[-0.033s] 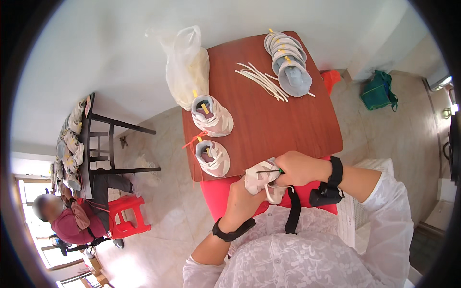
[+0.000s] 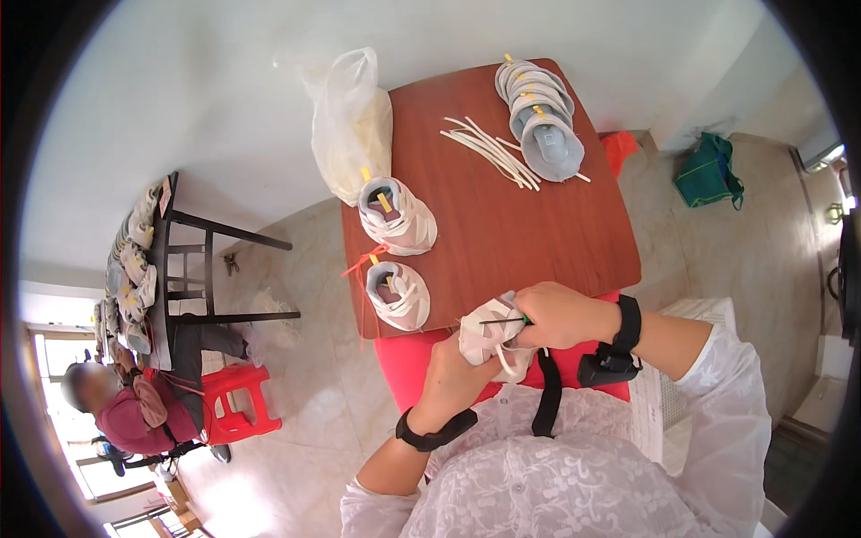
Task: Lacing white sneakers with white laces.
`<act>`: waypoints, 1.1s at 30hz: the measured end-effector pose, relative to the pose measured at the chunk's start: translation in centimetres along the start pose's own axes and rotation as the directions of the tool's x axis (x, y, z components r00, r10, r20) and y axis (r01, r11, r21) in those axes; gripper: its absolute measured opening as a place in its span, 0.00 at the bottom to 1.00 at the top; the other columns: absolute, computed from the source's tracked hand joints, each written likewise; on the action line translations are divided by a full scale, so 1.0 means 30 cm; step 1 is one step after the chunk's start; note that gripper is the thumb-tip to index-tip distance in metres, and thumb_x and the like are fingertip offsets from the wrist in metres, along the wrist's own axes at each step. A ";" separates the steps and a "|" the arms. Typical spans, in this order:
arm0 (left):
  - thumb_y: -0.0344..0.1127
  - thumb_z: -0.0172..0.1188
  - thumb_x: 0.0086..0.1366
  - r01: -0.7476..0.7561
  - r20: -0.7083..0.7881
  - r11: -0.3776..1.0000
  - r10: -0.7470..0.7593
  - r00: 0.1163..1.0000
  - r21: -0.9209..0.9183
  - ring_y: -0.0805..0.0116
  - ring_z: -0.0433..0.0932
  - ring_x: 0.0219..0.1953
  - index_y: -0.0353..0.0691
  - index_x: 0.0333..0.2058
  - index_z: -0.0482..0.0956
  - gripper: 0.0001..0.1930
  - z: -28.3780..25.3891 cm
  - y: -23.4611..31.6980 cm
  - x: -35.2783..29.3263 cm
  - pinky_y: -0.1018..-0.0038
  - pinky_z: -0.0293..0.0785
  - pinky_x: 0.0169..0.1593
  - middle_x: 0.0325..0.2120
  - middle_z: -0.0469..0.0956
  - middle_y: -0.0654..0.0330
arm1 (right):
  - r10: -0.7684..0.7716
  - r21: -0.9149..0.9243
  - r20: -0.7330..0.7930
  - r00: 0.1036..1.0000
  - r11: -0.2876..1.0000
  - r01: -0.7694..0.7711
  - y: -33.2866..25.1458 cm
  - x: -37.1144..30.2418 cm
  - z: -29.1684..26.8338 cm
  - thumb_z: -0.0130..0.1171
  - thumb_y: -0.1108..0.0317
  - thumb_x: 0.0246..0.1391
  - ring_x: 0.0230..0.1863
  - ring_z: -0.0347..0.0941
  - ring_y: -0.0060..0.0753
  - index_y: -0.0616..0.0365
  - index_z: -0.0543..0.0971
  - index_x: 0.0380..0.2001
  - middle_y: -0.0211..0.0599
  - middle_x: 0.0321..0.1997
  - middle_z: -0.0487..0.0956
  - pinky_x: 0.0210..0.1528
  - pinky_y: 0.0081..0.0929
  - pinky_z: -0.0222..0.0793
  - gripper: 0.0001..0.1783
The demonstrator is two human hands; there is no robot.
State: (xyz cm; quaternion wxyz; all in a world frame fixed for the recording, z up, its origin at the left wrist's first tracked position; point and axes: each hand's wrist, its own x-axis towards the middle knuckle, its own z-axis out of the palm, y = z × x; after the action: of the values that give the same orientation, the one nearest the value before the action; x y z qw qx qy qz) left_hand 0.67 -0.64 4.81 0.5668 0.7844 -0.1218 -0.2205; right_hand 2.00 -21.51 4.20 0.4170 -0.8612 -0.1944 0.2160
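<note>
Over my lap, at the table's near edge, a pale pink and white shoe upper is gripped by my left hand, whose fingers wrap its near side. My right hand is closed on a green-handled awl; its thin dark shaft points left across the shoe upper, and I cannot make out its tip. A white lace loops down from the shoe upper between my hands. On the table's left side stand two similar shoe uppers, one nearer with red string beside it and one farther.
The brown table bears loose white laces and a row of nested grey-lined shoe uppers. A clear plastic bag stands at back left. Leftward, a person sits by a black table. A green bag lies right.
</note>
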 end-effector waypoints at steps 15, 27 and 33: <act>0.22 0.67 0.51 0.179 0.246 0.942 -0.109 0.963 -0.283 0.76 0.74 0.41 0.36 0.52 0.70 0.28 -0.036 -0.011 0.002 0.75 0.73 0.46 0.43 0.76 0.64 | -0.070 -0.074 -0.189 0.980 0.996 0.057 -0.059 -0.026 0.023 0.61 0.61 0.46 0.36 0.75 0.50 0.63 0.77 0.36 0.47 0.36 0.75 0.37 0.41 0.70 0.17; 0.28 0.67 0.52 0.036 0.139 0.999 -0.033 0.990 -0.016 0.71 0.79 0.36 0.33 0.42 0.77 0.17 -0.023 0.006 -0.011 0.74 0.75 0.41 0.34 0.81 0.56 | 0.211 0.419 0.308 0.928 0.846 -0.331 -0.006 -0.022 0.001 0.60 0.60 0.53 0.27 0.75 0.28 0.66 0.81 0.30 0.36 0.23 0.79 0.32 0.29 0.68 0.16; 0.27 0.66 0.53 0.175 0.191 0.968 -0.140 0.971 -0.177 0.74 0.78 0.38 0.33 0.44 0.76 0.19 0.002 -0.026 0.011 0.74 0.75 0.42 0.35 0.80 0.60 | 0.413 0.509 0.136 0.901 0.751 -0.421 0.001 -0.019 0.061 0.60 0.62 0.45 0.18 0.70 0.32 0.67 0.80 0.27 0.42 0.19 0.76 0.24 0.34 0.67 0.15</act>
State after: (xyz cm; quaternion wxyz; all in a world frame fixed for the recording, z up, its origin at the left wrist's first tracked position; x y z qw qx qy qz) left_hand 0.87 -0.59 3.99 0.6077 0.7102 -0.0868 -0.3445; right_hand 0.56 -20.66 3.28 0.5765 -0.7331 0.0659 0.3546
